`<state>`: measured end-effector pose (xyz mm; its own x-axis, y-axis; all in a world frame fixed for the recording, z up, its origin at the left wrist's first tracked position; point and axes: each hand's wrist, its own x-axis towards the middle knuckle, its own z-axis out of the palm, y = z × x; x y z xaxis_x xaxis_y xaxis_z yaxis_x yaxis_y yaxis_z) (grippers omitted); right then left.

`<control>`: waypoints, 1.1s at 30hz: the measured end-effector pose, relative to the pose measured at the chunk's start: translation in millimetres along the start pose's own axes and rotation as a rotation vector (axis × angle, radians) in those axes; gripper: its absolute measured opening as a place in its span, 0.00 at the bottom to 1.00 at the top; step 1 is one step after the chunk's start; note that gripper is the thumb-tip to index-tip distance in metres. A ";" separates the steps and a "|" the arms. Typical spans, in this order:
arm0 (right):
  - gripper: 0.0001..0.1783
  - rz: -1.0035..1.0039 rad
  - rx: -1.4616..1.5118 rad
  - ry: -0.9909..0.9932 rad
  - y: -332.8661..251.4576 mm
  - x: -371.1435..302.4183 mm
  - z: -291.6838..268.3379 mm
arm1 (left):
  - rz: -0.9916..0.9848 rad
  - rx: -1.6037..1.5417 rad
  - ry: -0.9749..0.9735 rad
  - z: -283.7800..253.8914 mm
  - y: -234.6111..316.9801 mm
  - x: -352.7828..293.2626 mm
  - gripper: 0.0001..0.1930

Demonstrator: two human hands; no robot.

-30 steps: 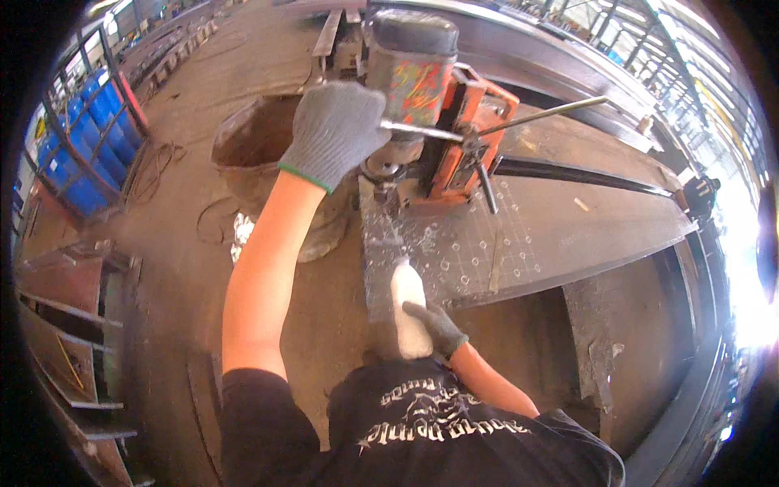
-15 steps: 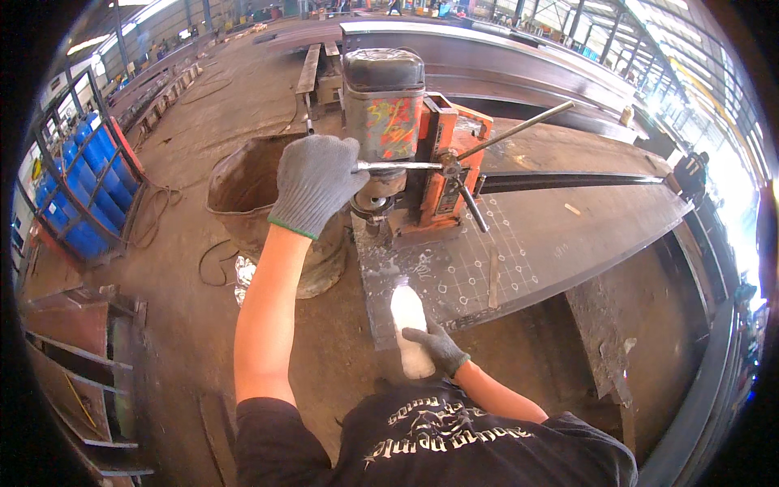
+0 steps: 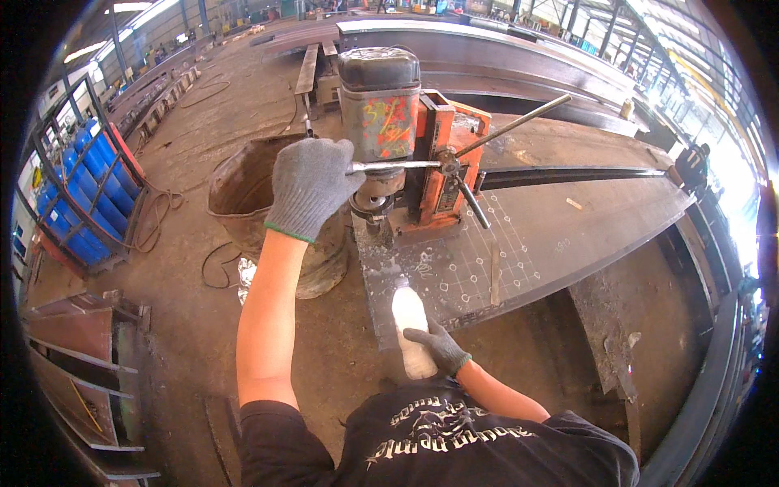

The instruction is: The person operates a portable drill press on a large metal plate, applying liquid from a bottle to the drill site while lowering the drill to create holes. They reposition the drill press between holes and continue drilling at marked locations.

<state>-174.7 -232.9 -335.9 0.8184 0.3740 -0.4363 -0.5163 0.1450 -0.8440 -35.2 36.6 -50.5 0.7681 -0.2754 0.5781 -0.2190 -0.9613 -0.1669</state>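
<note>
My left hand [image 3: 312,185], in a grey knit glove, is closed round the end of a feed handle [image 3: 406,165] on a drill press [image 3: 380,109]. The machine has a grey motor and an orange frame [image 3: 442,166], and it stands on a dark steel plate [image 3: 560,231]. Below the motor, the drill chuck [image 3: 372,207] sits close above the plate's left end. My right hand [image 3: 438,346], also gloved, grips a white plastic bottle [image 3: 411,316] whose narrow tip points toward the plate. Chalk grid lines and circles mark the plate beside the machine.
A rusty drum [image 3: 243,191] stands left of the drill. Blue gas cylinders [image 3: 85,195] fill a metal cage farther left. Long steel beams [image 3: 487,61] lie behind. Steel pieces [image 3: 77,357] are stacked at lower left, and a person [image 3: 691,169] is at the far right.
The view has shifted very slightly. My left hand stays on the feed handle and my right hand still holds the bottle, with hardly any movement.
</note>
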 end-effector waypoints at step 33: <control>0.35 -0.007 0.036 -0.028 3.2 1.0 0.4 | -0.008 0.012 -0.032 -2.2 0.4 -3.8 0.17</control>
<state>-175.6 -231.7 -338.8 0.8149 0.3980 -0.4213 -0.5198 0.1804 -0.8350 -39.6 37.2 -51.0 0.7887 -0.2671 0.5537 -0.2058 -0.9634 -0.1716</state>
